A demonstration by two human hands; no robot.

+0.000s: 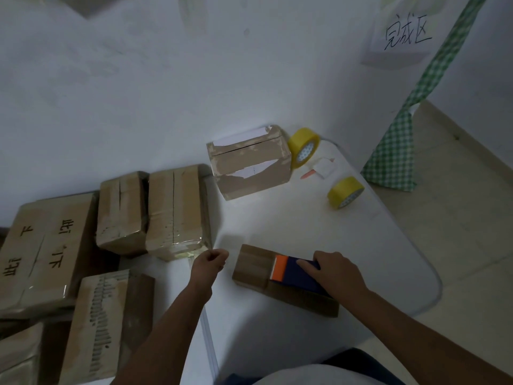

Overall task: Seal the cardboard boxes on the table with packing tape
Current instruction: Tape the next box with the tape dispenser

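A flat brown cardboard box (251,266) lies on the white table (277,218) in front of me. A dark blue box with an orange end (291,276) lies on it. My right hand (337,269) grips the blue box's right end, one digit lying along its top. My left hand (209,262) is curled into a fist just left of the cardboard box, beside the corner of a taped box (176,212); nothing shows in it. Two yellow tape rolls (304,147) (345,192) stand at the far right. A taller box with torn labels (249,162) stands behind.
Several more cardboard boxes crowd the left side, among them a large box with black writing (47,251) and a torn one (105,323). A small white pad and an orange pen (308,174) lie between the rolls. The table's rounded edge (433,273) curves on the right.
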